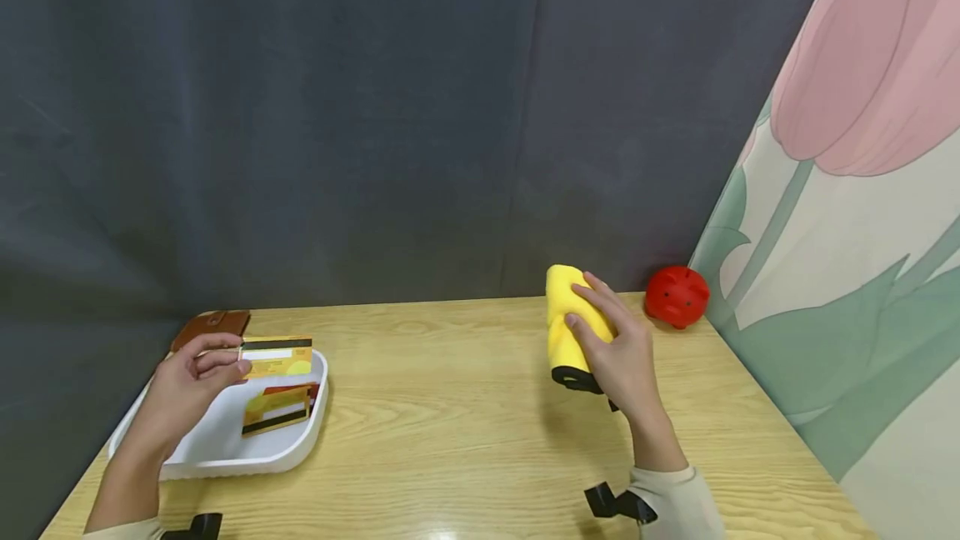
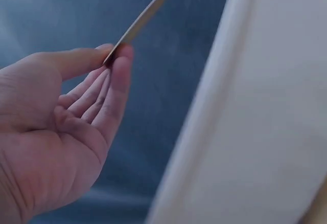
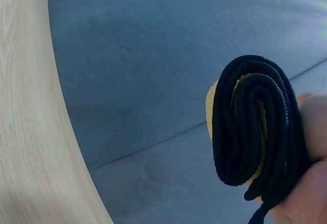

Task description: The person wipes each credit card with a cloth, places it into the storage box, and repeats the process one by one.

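Observation:
My left hand (image 1: 183,390) pinches a yellow bank card (image 1: 276,357) by its edge, holding it over a white tray (image 1: 288,458). In the left wrist view the card (image 2: 140,22) appears nearly edge-on between thumb and fingertips. Inside the tray lie a second yellow card (image 1: 276,412) and a red card (image 1: 312,391) partly under it. My right hand (image 1: 621,348) grips a rolled yellow cloth (image 1: 566,315) with black trim above the right side of the table. The right wrist view shows the folded black end of the cloth (image 3: 250,132).
A red piggy bank (image 1: 677,297) stands at the table's back right corner. Behind the tray, a brown leather wallet (image 1: 213,327) lies at the back left. A dark curtain (image 1: 375,123) hangs along the wooden table's (image 1: 435,407) back edge; a tulip-patterned panel (image 1: 847,273) borders the right.

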Demonstrator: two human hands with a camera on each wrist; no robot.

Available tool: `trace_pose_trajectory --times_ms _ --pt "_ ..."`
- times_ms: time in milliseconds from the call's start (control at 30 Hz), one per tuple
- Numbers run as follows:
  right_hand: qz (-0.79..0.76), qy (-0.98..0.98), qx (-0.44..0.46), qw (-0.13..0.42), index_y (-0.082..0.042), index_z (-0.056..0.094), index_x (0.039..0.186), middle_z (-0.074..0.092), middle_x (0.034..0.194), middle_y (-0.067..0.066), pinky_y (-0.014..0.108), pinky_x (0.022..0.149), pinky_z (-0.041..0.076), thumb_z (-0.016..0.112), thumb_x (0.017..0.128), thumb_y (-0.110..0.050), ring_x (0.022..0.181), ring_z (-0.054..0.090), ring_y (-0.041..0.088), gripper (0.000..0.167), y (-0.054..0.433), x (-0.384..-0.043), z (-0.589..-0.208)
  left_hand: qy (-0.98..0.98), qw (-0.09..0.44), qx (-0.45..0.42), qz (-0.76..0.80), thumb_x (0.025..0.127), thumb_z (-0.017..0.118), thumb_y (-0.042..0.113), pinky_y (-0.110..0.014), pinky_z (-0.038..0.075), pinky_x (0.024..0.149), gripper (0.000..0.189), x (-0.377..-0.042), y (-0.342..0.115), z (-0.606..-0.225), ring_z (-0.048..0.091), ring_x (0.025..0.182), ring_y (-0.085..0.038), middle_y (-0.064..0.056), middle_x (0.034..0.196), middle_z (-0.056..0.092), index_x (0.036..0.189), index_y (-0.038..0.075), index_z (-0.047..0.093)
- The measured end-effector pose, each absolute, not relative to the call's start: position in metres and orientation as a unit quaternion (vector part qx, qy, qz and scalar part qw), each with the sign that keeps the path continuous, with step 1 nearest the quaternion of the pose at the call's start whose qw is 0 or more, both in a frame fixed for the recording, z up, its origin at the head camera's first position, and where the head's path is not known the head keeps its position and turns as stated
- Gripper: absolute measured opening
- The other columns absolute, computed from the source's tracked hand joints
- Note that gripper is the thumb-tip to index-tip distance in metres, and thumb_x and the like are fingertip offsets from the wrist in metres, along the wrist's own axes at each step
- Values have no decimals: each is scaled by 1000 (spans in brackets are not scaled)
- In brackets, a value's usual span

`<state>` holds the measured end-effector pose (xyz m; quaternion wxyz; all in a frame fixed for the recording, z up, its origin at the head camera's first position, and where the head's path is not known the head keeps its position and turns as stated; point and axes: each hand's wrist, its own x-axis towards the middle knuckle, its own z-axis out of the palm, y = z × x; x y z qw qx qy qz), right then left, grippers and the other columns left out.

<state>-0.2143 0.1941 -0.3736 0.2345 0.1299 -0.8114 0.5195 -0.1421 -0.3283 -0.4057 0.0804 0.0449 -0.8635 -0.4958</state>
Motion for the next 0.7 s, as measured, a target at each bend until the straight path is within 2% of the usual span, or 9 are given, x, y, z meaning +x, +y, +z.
trace_pose_trajectory --times_ms 133,233,533,700 --pt "519 -812 131 234 -16 72 131 59 152 1 3 86 45 76 94 -10 140 55 28 38 193 -215 -375 -873 41 44 -483 101 69 29 -18 59 77 56 -146 -339 -420 73 88 0 21 98 72 141 -2 45" --pt "519 -812 133 234 -16 72 131 59 152 2 3 86 45 76 94 -10 141 55 28 38 193 -216 -376 -872 30 43 -486 100 71 26 -23 62 79 57 -148 -341 -429 72 87 1 15 100 74 141 -5 45" --pt "512 -817 137 229 -16 71 132 58 153 2 3 88 43 76 94 -12 143 53 29 38 190 -217 -379 -880 12 20 -474 100 69 16 -23 62 78 51 -153 -334 -440 72 84 0 -17 109 76 139 -10 48" --pt "510 -819 135 224 -16 71 133 57 154 2 4 88 43 75 95 -12 143 52 30 38 190 -217 -379 -875 -3 14 -485 103 64 12 -25 63 81 47 -153 -333 -442 70 87 1 -22 115 72 139 -13 48"
